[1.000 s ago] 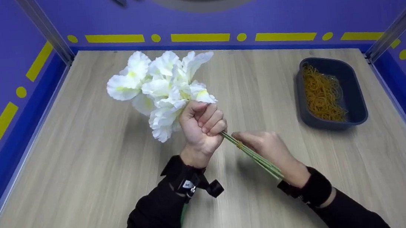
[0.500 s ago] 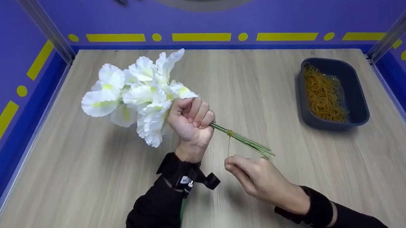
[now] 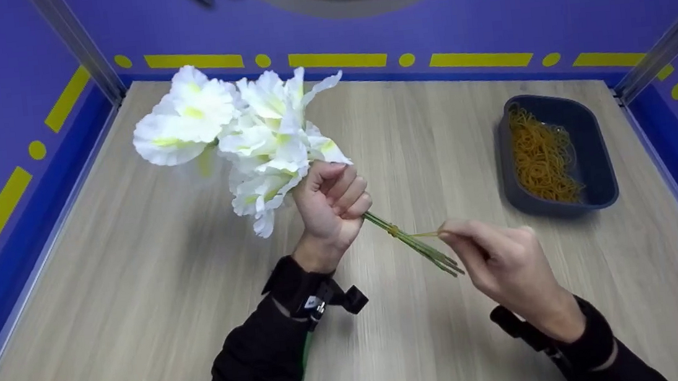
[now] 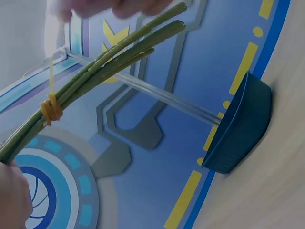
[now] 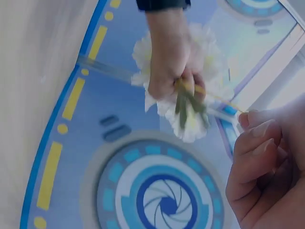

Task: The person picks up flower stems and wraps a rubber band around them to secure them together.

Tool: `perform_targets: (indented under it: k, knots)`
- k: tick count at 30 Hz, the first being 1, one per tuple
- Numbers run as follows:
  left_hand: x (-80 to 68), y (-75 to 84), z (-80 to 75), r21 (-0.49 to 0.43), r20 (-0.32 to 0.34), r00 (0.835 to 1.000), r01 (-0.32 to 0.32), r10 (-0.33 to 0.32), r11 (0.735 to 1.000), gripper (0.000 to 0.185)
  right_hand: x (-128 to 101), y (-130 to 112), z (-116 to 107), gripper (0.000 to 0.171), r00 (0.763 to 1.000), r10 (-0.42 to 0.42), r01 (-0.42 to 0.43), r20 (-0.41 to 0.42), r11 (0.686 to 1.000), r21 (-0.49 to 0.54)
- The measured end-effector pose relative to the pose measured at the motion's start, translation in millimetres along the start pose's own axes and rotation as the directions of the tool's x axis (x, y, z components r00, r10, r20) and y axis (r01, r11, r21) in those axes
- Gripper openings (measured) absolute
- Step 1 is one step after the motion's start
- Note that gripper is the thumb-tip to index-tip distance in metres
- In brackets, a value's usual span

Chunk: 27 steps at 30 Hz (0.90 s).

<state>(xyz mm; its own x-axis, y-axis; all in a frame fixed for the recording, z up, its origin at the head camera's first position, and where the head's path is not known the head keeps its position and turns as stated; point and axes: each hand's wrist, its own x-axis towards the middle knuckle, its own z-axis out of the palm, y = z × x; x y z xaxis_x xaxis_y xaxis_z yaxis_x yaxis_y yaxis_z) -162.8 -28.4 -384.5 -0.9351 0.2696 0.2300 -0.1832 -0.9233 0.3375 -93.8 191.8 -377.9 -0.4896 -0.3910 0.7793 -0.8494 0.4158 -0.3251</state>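
Midway along the green stems (image 3: 414, 244), a yellow rubber band (image 3: 394, 230) sits wound around the bunch, with a loop of it drawn out taut to the right. The right hand (image 3: 505, 265) pinches that loop between thumb and fingertips, apparently keeping it stretched clear of the stems; its other fingers are curled in. The left hand (image 3: 331, 207) has a full fist round the stems just below the white flowers (image 3: 234, 135), a grip that holds the bunch together and lifted above the desk (image 3: 136, 284), heads tilted up and to the left, stem ends pointing down toward the right hand. The left wrist view shows the band (image 4: 51, 109) cinching the stems (image 4: 109, 59) tightly. Well apart, at the right side of the desk, a dark tray (image 3: 595, 135) holds a heap of spare rubber bands (image 3: 540, 155), within reach of the right hand.
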Motion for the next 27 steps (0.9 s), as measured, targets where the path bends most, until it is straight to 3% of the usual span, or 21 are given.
perform_targets:
  k: [5,13,20,27]
  knots:
    - [-6.7,-0.8,9.9,-0.039,0.082,0.987,0.144,-0.141,0.989,0.051,4,19,-8,0.03,0.997,0.056,-0.059,-0.05,0.997,-0.058]
    - [-11.3,-9.1,15.2,-0.172,0.124,0.972,0.22,-0.201,0.96,0.051,0,54,4,0.02,0.996,0.078,-0.075,0.035,0.993,-0.091]
    - [-13.4,-16.8,15.6,-0.248,0.149,0.979,0.173,-0.139,0.953,0.049,-10,64,29,0.01,0.986,0.13,-0.132,0.103,0.991,0.019]
    - [-13.2,-17.2,13.2,-0.295,0.109,0.993,0.081,-0.051,0.952,0.049,-19,48,56,0.005,0.979,0.073,-0.08,0.193,0.996,0.032]
